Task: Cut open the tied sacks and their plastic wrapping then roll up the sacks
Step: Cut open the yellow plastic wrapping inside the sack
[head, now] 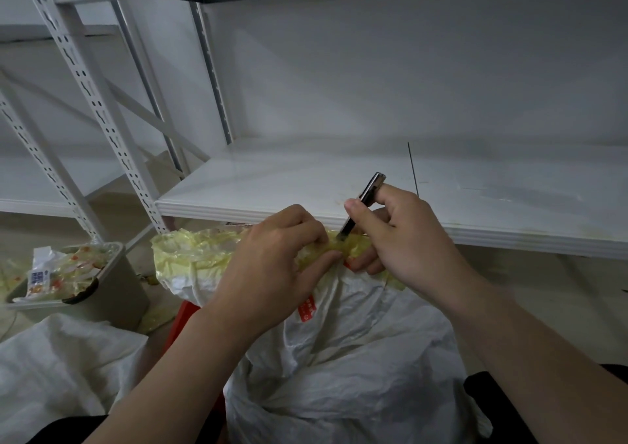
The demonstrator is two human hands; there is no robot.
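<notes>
cutting is the step in hand: your right hand (404,236) grips the knife (362,205), its tip at the yellow plastic wrapping (204,253) on the neck of the white sack (339,358) in front of you. your left hand (272,260) pinches that wrapping taut. next, slice away from those fingers. the bin (112,294) at left holds plastic scraps.
</notes>
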